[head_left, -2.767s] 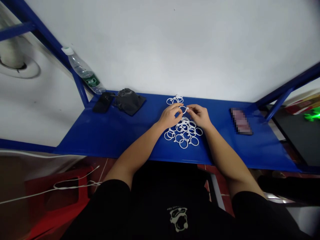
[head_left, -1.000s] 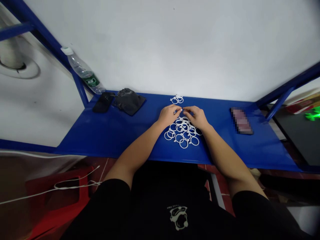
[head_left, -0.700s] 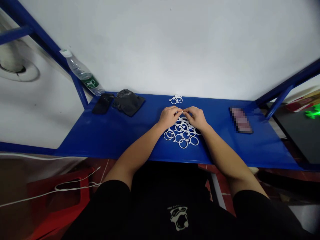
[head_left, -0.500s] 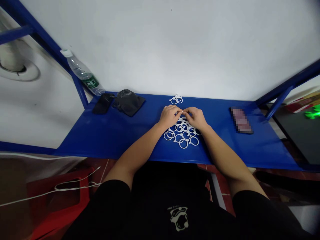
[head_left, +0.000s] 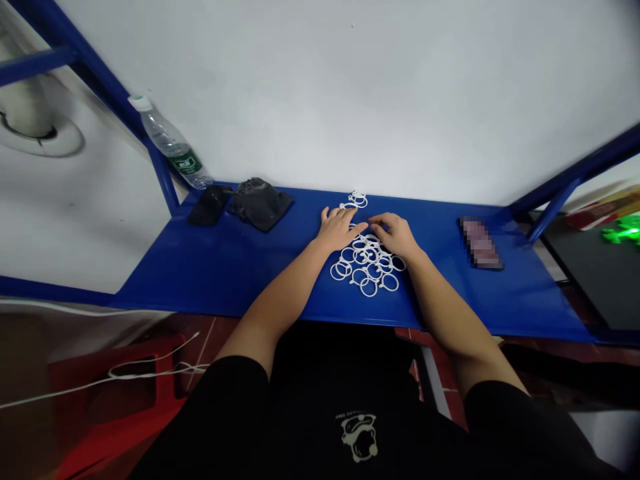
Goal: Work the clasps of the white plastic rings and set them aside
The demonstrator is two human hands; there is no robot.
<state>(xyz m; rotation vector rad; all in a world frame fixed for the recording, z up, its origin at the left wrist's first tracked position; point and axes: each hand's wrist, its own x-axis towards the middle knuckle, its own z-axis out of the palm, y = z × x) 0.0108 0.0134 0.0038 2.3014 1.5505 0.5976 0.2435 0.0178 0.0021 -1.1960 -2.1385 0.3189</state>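
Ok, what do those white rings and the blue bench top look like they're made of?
The rings: probably plastic, thin, uniformly white, matte, with small moulded tabs. The bench top: likely painted sheet metal, smooth glossy blue with soft reflections and a thin front edge.

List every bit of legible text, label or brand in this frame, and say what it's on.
Nothing here reads clearly.
Green water bottle label: white print, too small to read.
White shirt print: a graphic with an arc of lettering on top, too small to read.
The phone on the blue table: pixelated, nothing legible.
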